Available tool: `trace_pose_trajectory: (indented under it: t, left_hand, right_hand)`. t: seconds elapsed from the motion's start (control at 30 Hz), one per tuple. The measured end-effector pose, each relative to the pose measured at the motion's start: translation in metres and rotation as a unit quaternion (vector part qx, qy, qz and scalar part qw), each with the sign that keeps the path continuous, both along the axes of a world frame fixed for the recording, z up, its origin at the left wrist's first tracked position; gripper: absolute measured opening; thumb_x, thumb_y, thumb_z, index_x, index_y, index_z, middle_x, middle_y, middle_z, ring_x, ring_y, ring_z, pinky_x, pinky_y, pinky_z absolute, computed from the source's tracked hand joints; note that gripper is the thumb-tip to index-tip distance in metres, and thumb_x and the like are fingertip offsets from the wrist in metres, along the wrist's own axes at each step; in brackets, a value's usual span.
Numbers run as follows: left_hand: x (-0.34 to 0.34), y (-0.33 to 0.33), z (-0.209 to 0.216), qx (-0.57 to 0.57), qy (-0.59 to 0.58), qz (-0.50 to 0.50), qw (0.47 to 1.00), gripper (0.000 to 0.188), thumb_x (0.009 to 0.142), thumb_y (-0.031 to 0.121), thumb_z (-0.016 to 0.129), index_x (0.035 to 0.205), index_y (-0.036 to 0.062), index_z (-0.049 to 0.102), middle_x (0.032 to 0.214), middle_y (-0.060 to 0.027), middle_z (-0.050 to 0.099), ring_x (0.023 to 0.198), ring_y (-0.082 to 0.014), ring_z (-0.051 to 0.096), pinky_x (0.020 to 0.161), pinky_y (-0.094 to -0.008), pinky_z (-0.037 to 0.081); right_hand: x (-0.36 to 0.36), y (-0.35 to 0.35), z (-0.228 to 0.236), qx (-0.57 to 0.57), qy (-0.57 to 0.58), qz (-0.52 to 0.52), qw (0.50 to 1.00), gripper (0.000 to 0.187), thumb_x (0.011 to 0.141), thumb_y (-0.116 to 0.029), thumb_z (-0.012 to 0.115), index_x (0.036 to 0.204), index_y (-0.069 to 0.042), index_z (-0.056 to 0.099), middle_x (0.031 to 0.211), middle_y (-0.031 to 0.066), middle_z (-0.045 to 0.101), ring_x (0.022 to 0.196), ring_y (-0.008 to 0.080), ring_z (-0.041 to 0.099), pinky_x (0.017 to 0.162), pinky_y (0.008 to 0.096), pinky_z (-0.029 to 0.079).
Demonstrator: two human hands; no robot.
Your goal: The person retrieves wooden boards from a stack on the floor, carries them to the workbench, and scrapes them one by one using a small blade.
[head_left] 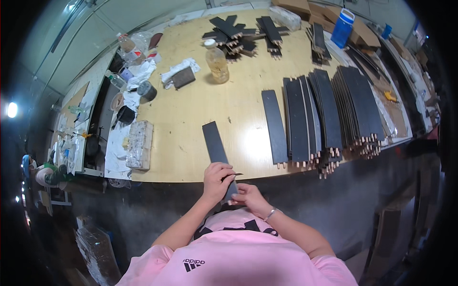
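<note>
A narrow dark grey board [216, 143] lies aslant over the table's front edge, its far part on the table and its near end close to my body. My left hand [218, 180] is closed round it from above at the edge. A small dark pointed sliver [238, 174] sticks out beside the left fingers; I cannot tell what it is. My right hand [252, 198] pinches the board's near end, where a small pale peg [230, 203] shows. To the right stand rows of similar dark boards [298, 119] with pale pegs at their near ends.
More dark boards lie in a crossed heap [233, 33] at the back. A bottle of yellowish liquid [217, 64], a dark block [183, 77] on white cloth, a dark cup [147, 90] and a whitish block [140, 145] stand left. A blue bottle [342, 28] is back right.
</note>
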State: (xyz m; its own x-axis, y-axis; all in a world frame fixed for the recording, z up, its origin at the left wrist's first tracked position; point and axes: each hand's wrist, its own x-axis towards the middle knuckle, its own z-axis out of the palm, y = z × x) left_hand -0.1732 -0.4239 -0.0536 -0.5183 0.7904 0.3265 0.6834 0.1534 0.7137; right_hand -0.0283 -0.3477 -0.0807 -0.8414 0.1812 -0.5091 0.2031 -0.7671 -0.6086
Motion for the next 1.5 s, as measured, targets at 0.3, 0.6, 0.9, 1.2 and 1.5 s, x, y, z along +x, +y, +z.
trace_pose_trajectory:
  t: [0.3, 0.6, 0.9, 1.2, 1.5]
  left_hand:
    - [-0.13, -0.061, -0.039, -0.063, 0.052, 0.144, 0.986, 0.009, 0.078, 0.012, 0.07, 0.087, 0.0121, 0.07, 0.097, -0.0018, 0.07, 0.113, -0.0229, 0.059, 0.103, -0.054, 0.031]
    - [-0.101, -0.043, -0.001, 0.04, 0.026, 0.096, 0.994, 0.008, 0.078, 0.007, 0.071, 0.085, 0.0056, 0.069, 0.089, -0.0088, 0.069, 0.089, -0.0234, 0.064, 0.092, -0.0404, 0.043]
    - [-0.104, 0.044, -0.011, 0.002, -0.044, 0.008, 0.999, 0.007, 0.082, 0.009, 0.068, 0.087, 0.0049, 0.071, 0.083, -0.0104, 0.061, 0.082, -0.0283, 0.06, 0.072, -0.0382, 0.048]
    - [-0.134, 0.142, -0.022, -0.005, 0.103, 0.008, 0.995, 0.008, 0.081, 0.014, 0.068, 0.084, 0.0077, 0.072, 0.079, -0.0093, 0.059, 0.081, -0.0282, 0.06, 0.07, -0.0396, 0.048]
    - [-0.033, 0.031, -0.018, -0.004, 0.11, -0.262, 0.959, 0.004, 0.072, 0.009, 0.064, 0.075, 0.0092, 0.068, 0.07, -0.0081, 0.055, 0.068, -0.0277, 0.058, 0.055, -0.0397, 0.047]
  right_hand:
    - [-0.052, 0.021, 0.041, 0.753, -0.101, -0.057, 0.648, 0.033, 0.081, -0.016, 0.063, 0.109, 0.001, 0.061, 0.105, 0.0188, 0.059, 0.099, 0.0351, 0.055, 0.081, 0.0447, 0.05]
    - [-0.049, 0.085, -0.008, 0.815, -0.367, -0.055, 0.446, 0.058, 0.079, -0.013, 0.067, 0.131, 0.006, 0.049, 0.136, 0.0313, 0.041, 0.128, 0.0481, 0.038, 0.108, 0.0477, 0.034]
    - [-0.023, -0.016, 0.016, 0.801, -0.18, -0.062, 0.568, 0.058, 0.073, -0.011, 0.075, 0.126, -0.001, 0.053, 0.132, 0.0254, 0.046, 0.117, 0.0421, 0.045, 0.1, 0.0459, 0.041]
    - [0.003, -0.032, 0.017, 0.38, -0.261, -0.217, 0.861, 0.049, 0.081, -0.026, 0.072, 0.116, 0.003, 0.053, 0.096, 0.017, 0.059, 0.087, 0.0298, 0.062, 0.075, 0.0363, 0.053]
    - [0.021, -0.014, 0.011, -0.048, -0.066, -0.258, 0.963, 0.068, 0.101, -0.057, 0.028, 0.114, 0.005, 0.051, 0.101, 0.0194, 0.067, 0.088, 0.0307, 0.07, 0.081, 0.0394, 0.059]
